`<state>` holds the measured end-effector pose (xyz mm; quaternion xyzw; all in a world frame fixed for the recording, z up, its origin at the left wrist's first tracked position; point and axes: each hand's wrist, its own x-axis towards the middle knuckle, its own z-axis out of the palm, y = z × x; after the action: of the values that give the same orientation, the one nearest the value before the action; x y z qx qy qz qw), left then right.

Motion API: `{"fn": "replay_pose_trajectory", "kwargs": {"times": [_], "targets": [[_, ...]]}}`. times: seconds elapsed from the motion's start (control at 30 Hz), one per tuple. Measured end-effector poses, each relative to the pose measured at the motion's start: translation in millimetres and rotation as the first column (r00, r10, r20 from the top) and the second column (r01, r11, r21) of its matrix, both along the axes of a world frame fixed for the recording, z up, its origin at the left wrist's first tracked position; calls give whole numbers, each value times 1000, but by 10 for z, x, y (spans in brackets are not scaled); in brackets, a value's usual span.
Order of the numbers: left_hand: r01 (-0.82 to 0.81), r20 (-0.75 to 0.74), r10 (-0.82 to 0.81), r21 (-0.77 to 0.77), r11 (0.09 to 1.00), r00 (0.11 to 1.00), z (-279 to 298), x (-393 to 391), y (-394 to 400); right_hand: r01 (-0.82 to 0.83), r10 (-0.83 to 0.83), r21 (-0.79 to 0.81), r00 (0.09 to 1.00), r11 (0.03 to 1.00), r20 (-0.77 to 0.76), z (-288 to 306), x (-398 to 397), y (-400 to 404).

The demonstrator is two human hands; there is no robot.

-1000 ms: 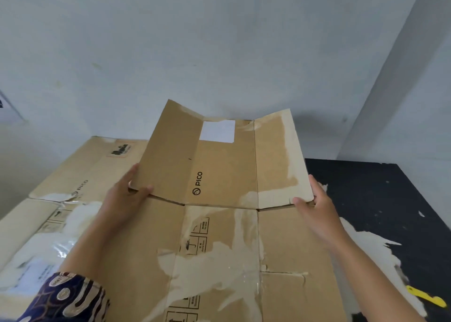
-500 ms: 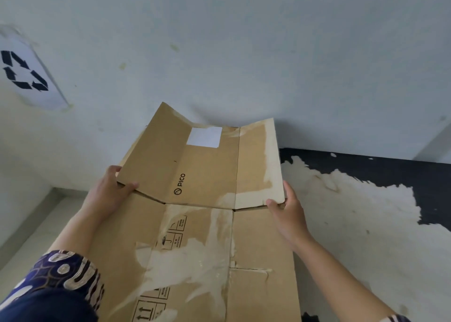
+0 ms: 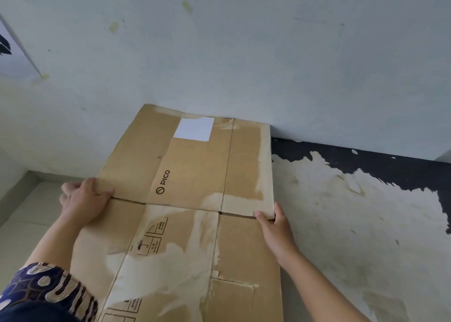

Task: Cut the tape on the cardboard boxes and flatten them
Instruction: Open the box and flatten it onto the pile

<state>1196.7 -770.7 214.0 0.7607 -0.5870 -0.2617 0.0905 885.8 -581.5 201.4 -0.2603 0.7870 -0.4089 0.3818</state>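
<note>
Against the wall [image 3: 244,53], the box [image 3: 195,180] is being gripped by both hands [image 3: 84,201] [image 3: 275,226]; its flaps should be pressed level.

Soft, even daylight, fairly bright, source unclear. Faint shadow under the flattened brown cardboard box [image 3: 195,187] at 12 o'clock. No glare. Mild softness overall; wide-angle bending at 3 and 9 o'clock edges.

Brown cardboard box [image 3: 195,175] with white label [image 3: 194,129], black PICO print, pale torn patches; navy sleeve [image 3: 46,287] with beige swirls; floor [image 3: 366,224] black, worn cream; wall [image 3: 244,53] pale grey.
</note>
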Motion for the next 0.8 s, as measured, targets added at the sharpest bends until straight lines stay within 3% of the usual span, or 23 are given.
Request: {"fn": "replay_pose_trajectory", "kwargs": {"times": [0.17,0.27,0.37,0.47,0.6,0.7,0.8], "targets": [[-60,-74,56,-61,996,996,-161,93,-33,-70,72,64,997,995,-28,-48,133,5],[-97,-57,91,-108,989,994,-193,88,-7,-132,146,82,970,988,-194,-118,203,-24],[-67,-33,62,-186,980,998,-229,14,73,-231,258,116,879,966,-400,-178,250,-35],[49,156,-8,-262,964,988,-262,-110,167,-233,295,180,740,956,-605,-235,260,-23],[178,322,-143,-82,981,936,-309,-303,474,-340,423,252,704,906,-571,-193,176,21],[234,336,-205,-48,971,919,-351,-307,594,-420,545,348,634,838,-548,-201,229,122],[249,345,-221,-39,968,912,-349,-306,593,-415,566,385,627,824,-536,-269,276,173]]}}
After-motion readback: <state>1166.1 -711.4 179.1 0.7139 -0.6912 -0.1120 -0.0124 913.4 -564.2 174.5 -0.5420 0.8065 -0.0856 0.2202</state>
